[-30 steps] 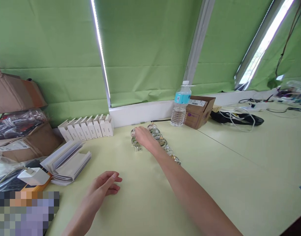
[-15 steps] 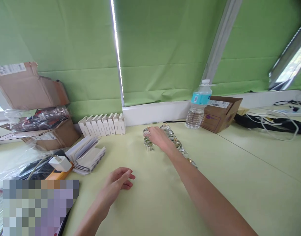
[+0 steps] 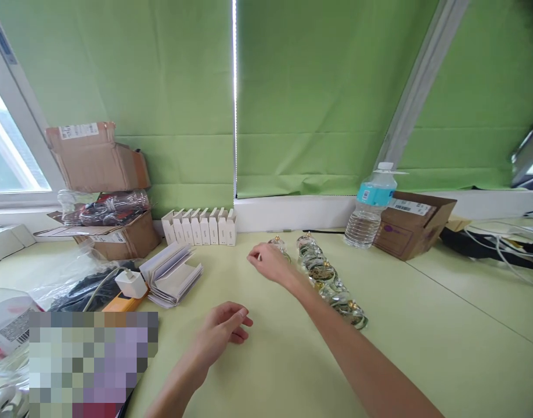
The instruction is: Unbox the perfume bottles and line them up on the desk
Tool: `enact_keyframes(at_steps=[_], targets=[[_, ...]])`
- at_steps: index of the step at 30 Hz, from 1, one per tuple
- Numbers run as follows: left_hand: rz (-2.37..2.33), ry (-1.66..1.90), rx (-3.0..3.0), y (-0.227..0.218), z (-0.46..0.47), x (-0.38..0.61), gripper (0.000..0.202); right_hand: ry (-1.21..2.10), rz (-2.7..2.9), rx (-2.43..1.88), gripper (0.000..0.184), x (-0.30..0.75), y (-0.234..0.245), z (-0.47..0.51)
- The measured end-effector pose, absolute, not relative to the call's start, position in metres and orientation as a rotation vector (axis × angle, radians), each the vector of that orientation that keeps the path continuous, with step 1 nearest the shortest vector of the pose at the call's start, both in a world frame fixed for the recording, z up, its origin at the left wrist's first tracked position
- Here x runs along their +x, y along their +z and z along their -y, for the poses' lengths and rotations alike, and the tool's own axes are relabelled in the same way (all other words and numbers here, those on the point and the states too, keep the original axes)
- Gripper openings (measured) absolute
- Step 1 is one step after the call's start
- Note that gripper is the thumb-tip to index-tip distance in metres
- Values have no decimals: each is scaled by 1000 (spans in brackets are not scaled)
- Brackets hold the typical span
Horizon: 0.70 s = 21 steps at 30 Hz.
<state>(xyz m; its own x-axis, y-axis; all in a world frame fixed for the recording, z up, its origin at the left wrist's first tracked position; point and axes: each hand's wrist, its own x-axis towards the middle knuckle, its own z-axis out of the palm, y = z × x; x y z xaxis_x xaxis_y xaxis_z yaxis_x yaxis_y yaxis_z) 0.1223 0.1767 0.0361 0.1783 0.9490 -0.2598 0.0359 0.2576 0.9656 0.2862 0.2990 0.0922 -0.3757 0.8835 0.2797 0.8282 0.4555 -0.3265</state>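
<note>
My right hand [image 3: 269, 262] hovers low over the table, its fingers pressed together in a pinch. Whatever they hold, if anything, is hidden. Just behind that hand is a small group of shiny, clear ring-shaped pieces [image 3: 277, 241] with a gold knob on top, partly covered by the hand. To the right runs a longer row of similar shiny rings [image 3: 323, 271] with gold knobs, passing beside my wrist. Nearer to me, my left hand [image 3: 229, 325] rests with loosely curled fingers apart and nothing in them.
Several slim white boxes [image 3: 201, 227] stand along the back ledge. Folded white cartons [image 3: 173, 276] lie left of centre. Brown boxes [image 3: 96, 162] are stacked at far left. A water bottle [image 3: 368, 212] and brown carton [image 3: 412, 229] stand back right; white cables [image 3: 501, 249] lie beyond.
My right hand has drawn back from over the ring-shaped pieces and closed in a pinch in front of them. My left hand keeps its pose. The camera view has turned left.
</note>
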Motion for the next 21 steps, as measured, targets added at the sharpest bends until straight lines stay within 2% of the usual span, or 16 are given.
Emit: enact_keyframes(at_steps=[7, 13, 21], targets=[[-1110, 917, 1061, 22, -186, 115, 48, 235, 2335, -1426, 22, 267, 69, -301], [-1105, 926, 1167, 19, -188, 115, 48, 255, 2298, -1461, 39, 248, 65, -324], [-1119, 915, 1274, 11, -191, 116, 45, 206, 2374, -1494, 52, 218, 94, -366]])
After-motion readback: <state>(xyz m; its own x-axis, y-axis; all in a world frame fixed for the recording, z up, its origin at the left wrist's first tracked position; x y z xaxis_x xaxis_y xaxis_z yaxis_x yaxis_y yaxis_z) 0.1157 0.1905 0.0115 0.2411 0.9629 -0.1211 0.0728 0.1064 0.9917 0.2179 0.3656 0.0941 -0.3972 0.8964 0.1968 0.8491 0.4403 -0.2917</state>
